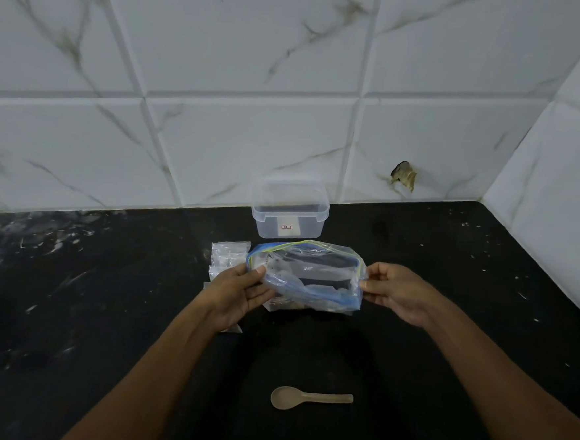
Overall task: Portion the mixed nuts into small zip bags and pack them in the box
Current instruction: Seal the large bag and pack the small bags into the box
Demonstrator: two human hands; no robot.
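**Over the dark bench: you've got the zip bag spread open between both hands**

Above the middle of the black speckled bench (69, 307), you're holding a clear zip bag (307, 276) with a blue and yellow zip strip, its mouth pulled wide. Your left hand (239, 293) pinches the bag's left edge, thumb on top and fingers curled underneath. Your right hand (391, 290) pinches the right edge the same way, thumb and fingertips closed on the plastic. The bag looks see-through all the way; I can't make out any nuts inside it.

Just behind the bag, near the tiled wall (220, 112), sits the clear plastic box (289, 211) with its lid off, a small label on its front side. To the left of the bag, partly behind your left hand, lies a pile of small clear bags (227, 255), flat on the bench. More crumpled clear plastic shows right under the held bag, but I can't tell what it is.

Nearer to you, between your forearms, a pale spoon (307, 398) lies flat on the bench, bowl to the left and handle pointing right, well apart from both hands.
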